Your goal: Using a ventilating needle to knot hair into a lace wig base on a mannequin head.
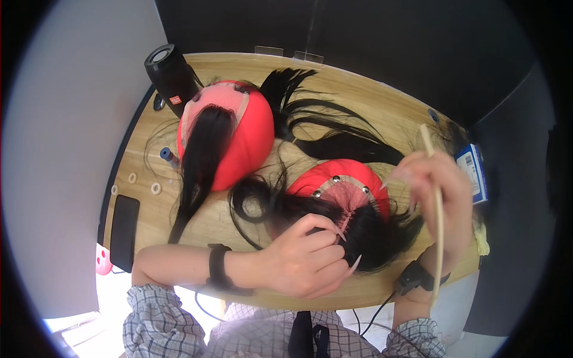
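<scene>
Gripping a slender beige rod [439, 232], the right hand [453, 191] could, sweeping left, tangle loose black hair [371, 241] pinched in the left hand [310, 256].

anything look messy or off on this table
A bit untidy: black hair lies splayed across the table behind the nearer red head, its ends fanned unevenly, and three small rings lie scattered at the left. I see no spill.

Wood-grain tbl [382, 101]; blk wall [388, 36] bk, gry wall [77, 149] L; brt light [119, 307] lwr L.
</scene>
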A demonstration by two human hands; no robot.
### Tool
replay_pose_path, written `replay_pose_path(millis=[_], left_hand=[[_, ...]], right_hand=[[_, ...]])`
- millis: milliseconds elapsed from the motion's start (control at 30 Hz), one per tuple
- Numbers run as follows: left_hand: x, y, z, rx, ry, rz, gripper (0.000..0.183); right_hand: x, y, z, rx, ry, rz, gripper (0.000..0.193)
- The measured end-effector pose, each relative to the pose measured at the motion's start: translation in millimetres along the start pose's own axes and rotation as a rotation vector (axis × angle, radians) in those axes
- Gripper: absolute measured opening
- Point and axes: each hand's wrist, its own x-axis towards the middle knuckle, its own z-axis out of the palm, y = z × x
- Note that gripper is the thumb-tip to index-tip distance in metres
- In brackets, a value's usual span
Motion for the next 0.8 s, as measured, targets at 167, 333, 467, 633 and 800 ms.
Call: replay_pose_path(millis=[167, 333, 467, 633, 800], left_hand=[[-0.3, 1.1, 0.3, -0.016, 0.01, -0.005, 0.024], [2.0, 1.6, -1.1, -0.011, 0.0, 0.004, 0.024], [0.0, 0.5, 0.0, -0.001, 0.002, -0.001, 0.024], [1.4, 1.1, -0.1, -0.004, 0.001, 0.001, 0.024], [0.6, 1.0, -0.1, 0.002, 0.005, 0.002, 0.024]], right_hand=[[-1.4, -3.3, 15.9, 0.155, -0.287, -0.249, 0.009], [-2.4, -1.5, 12.7, 0.077, -0.298, -0.097, 0.009], [0.2, -4.3, 15.1, 0.034, -0.299, -0.067, 0.009], [-0.5, -1.1, 14.1, -0.036, -0.332, -0.078, 0.01], [-0.1, -0.4, 17.1, -0.035, -0.375, -0.062, 0.014]])
